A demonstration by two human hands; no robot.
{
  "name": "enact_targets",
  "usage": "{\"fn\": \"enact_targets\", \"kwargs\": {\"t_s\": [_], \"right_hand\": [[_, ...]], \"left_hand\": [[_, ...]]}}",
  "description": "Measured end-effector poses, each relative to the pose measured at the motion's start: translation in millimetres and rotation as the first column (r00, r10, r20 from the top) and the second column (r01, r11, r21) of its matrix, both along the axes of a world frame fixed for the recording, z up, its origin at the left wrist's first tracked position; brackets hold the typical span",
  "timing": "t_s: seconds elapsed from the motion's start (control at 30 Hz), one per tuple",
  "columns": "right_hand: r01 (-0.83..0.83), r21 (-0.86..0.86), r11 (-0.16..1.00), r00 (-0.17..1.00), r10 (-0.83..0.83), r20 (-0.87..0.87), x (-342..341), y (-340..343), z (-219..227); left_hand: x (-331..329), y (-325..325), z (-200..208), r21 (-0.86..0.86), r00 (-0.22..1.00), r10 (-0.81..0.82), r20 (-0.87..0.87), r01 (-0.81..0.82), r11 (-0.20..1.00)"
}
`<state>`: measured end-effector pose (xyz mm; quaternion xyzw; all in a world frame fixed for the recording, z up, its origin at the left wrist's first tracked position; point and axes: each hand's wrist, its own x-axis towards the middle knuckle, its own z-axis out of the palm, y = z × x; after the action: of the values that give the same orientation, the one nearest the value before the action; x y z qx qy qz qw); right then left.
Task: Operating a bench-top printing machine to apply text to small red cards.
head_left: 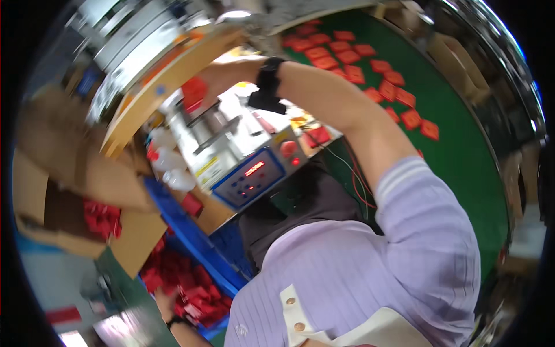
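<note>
Up at the top of the machine, the right hand point(217, 81) pinches a small red packet point(194, 92), holding it just above the metal slot of the grey sealing machine point(231, 150), so the packet lies directly below the fingers. The left hand point(167, 302) is far lower, buried in a heap of red packets point(191, 289) inside the blue bin point(196, 243); whether it has clenched on any cannot be told. More packets point(370, 75) lie spread on the green belt.

Motion blur hides the right hand point(222, 78)'s grip on the red piece point(193, 92); the left hand point(167, 301)'s fingers are buried.
</note>
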<state>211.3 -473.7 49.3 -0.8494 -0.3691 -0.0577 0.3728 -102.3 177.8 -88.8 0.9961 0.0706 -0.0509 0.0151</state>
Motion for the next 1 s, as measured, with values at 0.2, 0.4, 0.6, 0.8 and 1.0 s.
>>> {"fn": "enact_targets", "kwargs": {"t_s": [0.2, 0.4, 0.6, 0.8, 1.0], "right_hand": [[0.384, 0.104, 0.918, 0.912, -0.394, 0.110, -140, -71, 0], [0.783, 0.105, 0.614, 0.621, -0.759, -0.194, -287, -167, -76], [0.975, -0.179, 0.132, 0.144, -0.988, 0.056, -381, -255, -164], [0.981, -0.116, 0.154, 0.164, -0.983, 0.080, -353, -240, -158], [0.934, 0.069, 0.350, 0.357, -0.923, -0.142, -305, -197, -124]], "left_hand": [[3, 7, 13, -0.023, 0.996, 0.012, 0.086, -0.010, 1.000], [43, -25, 55, -0.317, 0.878, 0.013, 0.478, 0.159, 0.935], [91, -198, 149, -0.844, 0.967, 0.128, 0.223, 0.125, 0.522], [167, -341, 181, -0.890, 0.901, -0.327, 0.284, 0.374, 0.259], [254, -436, 176, -0.867, 0.877, -0.385, 0.288, 0.410, 0.284]]}}
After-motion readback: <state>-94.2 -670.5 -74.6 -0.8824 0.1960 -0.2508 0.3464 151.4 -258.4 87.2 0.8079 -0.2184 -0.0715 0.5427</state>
